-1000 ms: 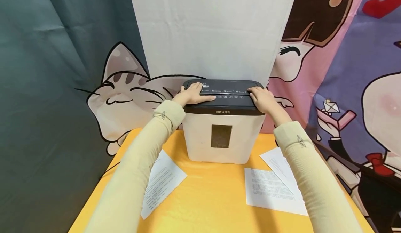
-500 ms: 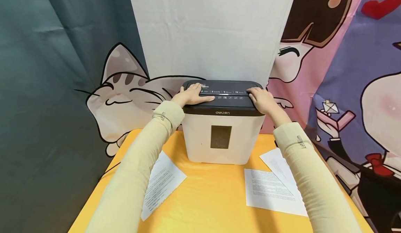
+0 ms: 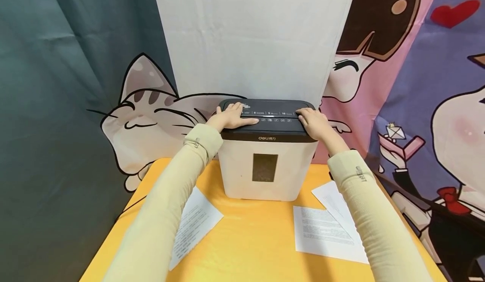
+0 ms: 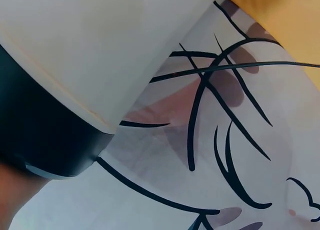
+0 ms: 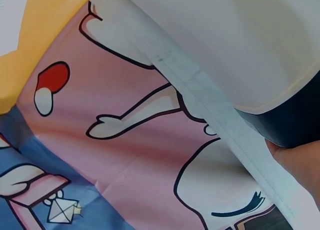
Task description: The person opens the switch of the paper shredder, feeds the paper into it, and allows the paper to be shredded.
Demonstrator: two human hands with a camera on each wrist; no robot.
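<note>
A paper shredder (image 3: 235, 176) with a white bin, a small dark window and a black top stands upright at the far end of the table. My left hand (image 3: 232, 118) rests on the left part of its black top (image 3: 273, 126), thumb stretched inward along the surface. On the right end lies my right hand (image 3: 314, 123), fingertips over the top and palm at the side edge. The left wrist view shows the bin's side (image 4: 95, 45) with part of the hand (image 4: 20, 192) below the black rim. The right wrist view likewise catches the other hand's edge (image 5: 297, 165).
Printed sheets lie on the yellow tabletop (image 3: 254, 240): one sheet (image 3: 197, 223) at the left, partly behind the sleeve, and overlapping sheets (image 3: 322, 231) at the right. A thin black cord (image 3: 130, 205) crosses the left edge. Cartoon-printed cloth (image 3: 151, 122) hangs close behind.
The head view has shifted slightly, so the scene sits a little lower and further left. Both hands keep their places on the shredder's top.
</note>
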